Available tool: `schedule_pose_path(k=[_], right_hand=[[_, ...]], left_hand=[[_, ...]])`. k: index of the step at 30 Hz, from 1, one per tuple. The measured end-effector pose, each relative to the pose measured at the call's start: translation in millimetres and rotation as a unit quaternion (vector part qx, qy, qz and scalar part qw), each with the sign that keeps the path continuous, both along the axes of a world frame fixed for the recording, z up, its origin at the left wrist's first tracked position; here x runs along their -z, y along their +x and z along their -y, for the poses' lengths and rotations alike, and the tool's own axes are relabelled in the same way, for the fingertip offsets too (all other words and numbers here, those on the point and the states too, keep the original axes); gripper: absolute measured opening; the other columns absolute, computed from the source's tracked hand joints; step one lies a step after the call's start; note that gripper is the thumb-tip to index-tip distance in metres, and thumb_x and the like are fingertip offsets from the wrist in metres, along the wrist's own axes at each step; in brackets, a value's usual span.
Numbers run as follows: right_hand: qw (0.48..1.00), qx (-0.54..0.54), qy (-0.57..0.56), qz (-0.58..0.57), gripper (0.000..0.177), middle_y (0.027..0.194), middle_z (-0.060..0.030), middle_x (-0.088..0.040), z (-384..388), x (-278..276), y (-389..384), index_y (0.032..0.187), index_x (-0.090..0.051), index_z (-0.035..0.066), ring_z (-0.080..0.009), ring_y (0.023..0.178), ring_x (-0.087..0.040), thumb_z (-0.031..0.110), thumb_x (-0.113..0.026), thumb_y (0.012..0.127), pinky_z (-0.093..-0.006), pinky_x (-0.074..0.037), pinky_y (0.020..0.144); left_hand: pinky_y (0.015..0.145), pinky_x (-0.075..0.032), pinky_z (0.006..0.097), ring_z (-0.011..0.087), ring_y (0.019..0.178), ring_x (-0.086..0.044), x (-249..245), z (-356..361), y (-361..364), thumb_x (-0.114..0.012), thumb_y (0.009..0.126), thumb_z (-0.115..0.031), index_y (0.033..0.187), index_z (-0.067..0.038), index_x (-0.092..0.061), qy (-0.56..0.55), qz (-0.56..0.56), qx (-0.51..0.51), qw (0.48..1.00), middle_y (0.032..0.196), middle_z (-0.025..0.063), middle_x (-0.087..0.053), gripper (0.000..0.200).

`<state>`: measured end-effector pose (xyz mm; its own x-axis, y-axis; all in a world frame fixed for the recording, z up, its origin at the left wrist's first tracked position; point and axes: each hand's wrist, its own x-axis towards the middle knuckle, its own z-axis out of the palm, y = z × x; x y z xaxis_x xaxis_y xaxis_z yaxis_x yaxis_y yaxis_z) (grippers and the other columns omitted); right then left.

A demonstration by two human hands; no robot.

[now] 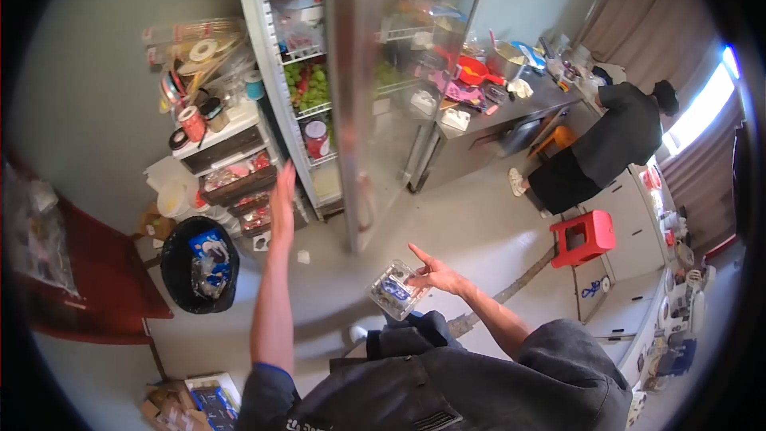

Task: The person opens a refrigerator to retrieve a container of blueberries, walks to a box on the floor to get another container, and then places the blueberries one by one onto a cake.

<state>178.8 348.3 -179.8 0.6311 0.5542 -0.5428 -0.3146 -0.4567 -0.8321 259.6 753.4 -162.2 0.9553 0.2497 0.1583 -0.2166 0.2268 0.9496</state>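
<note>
My right hand grips a clear plastic punnet by its edge, low in front of my body. The punnet has a blue label and dark contents too small to make out. My left hand is raised with its fingers stretched out and nothing in it, close to the lower part of a fridge. The fridge's glass door stands ajar. Inside are green grapes on a wire shelf and a jar with a red lower part below them.
A black bin stands on the floor at left, near a drawer unit topped with jars. To the right are a cluttered counter, a red stool and another person facing away. A cardboard box lies at lower left.
</note>
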Motion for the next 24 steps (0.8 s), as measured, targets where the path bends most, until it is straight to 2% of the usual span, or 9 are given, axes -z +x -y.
schedule_pose_path(k=[1, 4, 9, 13, 15, 16, 18, 22, 24], right_hand=[[0.999, 0.032, -0.007, 0.0, 0.107, 0.116, -0.0186, -0.072, 13.4, -0.1, -3.2, 0.168, -0.005, 0.018, -0.0224, 0.111, -0.066, 0.014, -0.077, 0.089, -0.0349, -0.051, 0.097], [0.991, 0.134, 0.01, -0.023, 0.107, 0.121, -0.0226, -0.07, 57.6, -1.3, -18.6, 0.167, -0.003, 0.016, -0.0259, 0.102, -0.071, 0.012, -0.076, 0.09, -0.0361, -0.055, 0.092], [0.93, 0.341, 0.113, -0.079, 0.104, 0.129, -0.0297, -0.065, 106.4, 21.8, -45.2, 0.166, 0.001, 0.012, -0.0344, 0.086, -0.076, 0.006, -0.07, 0.09, -0.0392, -0.06, 0.083], [0.915, 0.401, 0.028, -0.026, 0.098, 0.124, -0.0254, -0.066, 97.1, 36.7, -31.5, 0.166, -0.004, 0.012, -0.0369, 0.088, -0.076, 0.006, -0.067, 0.092, -0.0407, -0.06, 0.076], [0.879, 0.473, 0.062, -0.01, 0.091, 0.124, -0.0204, -0.065, 94.6, 41.1, -24.1, 0.165, -0.013, 0.011, -0.035, 0.09, -0.074, 0.01, -0.067, 0.092, -0.0396, -0.06, 0.071], [0.853, 0.515, 0.084, -0.001, 0.086, 0.123, -0.0186, -0.064, 97.5, 41.1, -17.3, 0.164, -0.019, 0.01, -0.0342, 0.091, -0.074, 0.011, -0.067, 0.092, -0.0387, -0.06, 0.069], [0.797, 0.593, 0.111, 0.017, 0.075, 0.123, -0.0149, -0.064, 105.8, 39.3, 2.3, 0.16, -0.03, 0.008, -0.0298, 0.093, -0.071, 0.013, -0.064, 0.094, -0.0366, -0.058, 0.068], [0.757, 0.633, 0.159, 0.038, 0.024, 0.109, -0.0043, -0.063, 146.2, 34.7, 26.2, 0.118, -0.06, 0.01, -0.0214, 0.096, -0.066, 0.02, -0.061, 0.096, -0.0352, -0.055, 0.068], [0.772, 0.603, 0.186, 0.073, 0.032, 0.114, -0.003, -0.064, 153.1, 19.6, 27.1, 0.127, -0.06, 0.013, -0.0176, 0.101, -0.063, 0.031, -0.061, 0.101, -0.0358, -0.053, 0.085]], left_hand=[[0.123, -0.03, 0.0378, 0.0259, 0.148, -0.04, -49.7, 18.8, 31.7, -0.028, 0.11, -0.058, 0.155, 0.001, -0.04, -0.006, -0.017, -0.006, 1.0, 0.157, 0.0205, -0.045, 0.075], [0.115, -0.039, 0.0399, 0.0265, 0.132, -0.057, -86.2, 40.0, 84.4, -0.021, 0.109, -0.061, 0.14, 0.001, -0.054, -0.046, -0.036, 0.043, 0.997, 0.137, 0.0183, -0.063, 0.077], [0.11, -0.043, 0.0401, 0.0273, 0.123, -0.064, -101.5, 55.6, 76.4, -0.018, 0.108, -0.065, 0.131, -0.002, -0.062, -0.07, 0.012, 0.027, 0.997, 0.127, 0.0165, -0.069, 0.08], [0.095, -0.049, 0.0335, 0.016, 0.103, -0.065, -85.1, 104.0, 32.2, -0.025, 0.111, -0.056, 0.127, -0.005, -0.066, -0.076, 0.023, 0.041, 0.996, 0.118, 0.0094, -0.072, 0.067], [0.095, -0.052, 0.0328, 0.0188, 0.106, -0.067, -79.4, 129.2, -2.4, -0.031, 0.111, -0.056, 0.134, -0.001, -0.063, 0.015, -0.037, 0.087, 0.995, 0.121, 0.0108, -0.071, 0.069], [0.103, -0.048, 0.0325, 0.0216, 0.117, -0.064, -95.8, 141.9, -15.3, -0.032, 0.111, -0.054, 0.141, 0.002, -0.058, 0.077, 0.023, 0.112, 0.99, 0.128, 0.0131, -0.069, 0.069], [0.112, -0.042, 0.033, 0.0214, 0.131, -0.058, -79.9, 160.9, -30.3, -0.048, 0.11, -0.037, 0.143, -0.002, -0.058, 0.104, 0.032, 0.106, 0.988, 0.14, 0.0146, -0.064, 0.049], [0.097, -0.052, 0.0319, 0.0184, 0.114, -0.068, -45.5, 151.4, -25.1, -0.056, 0.107, -0.022, 0.135, -0.002, -0.064, 0.161, -0.079, 0.066, 0.982, 0.116, 0.0121, -0.076, 0.035], [0.089, -0.056, 0.0318, 0.0194, 0.106, -0.072, -10.9, 139.1, -5.1, -0.056, 0.107, -0.021, 0.132, -0.003, -0.066, 0.204, -0.13, 0.036, 0.97, 0.108, 0.0109, -0.078, 0.033]])
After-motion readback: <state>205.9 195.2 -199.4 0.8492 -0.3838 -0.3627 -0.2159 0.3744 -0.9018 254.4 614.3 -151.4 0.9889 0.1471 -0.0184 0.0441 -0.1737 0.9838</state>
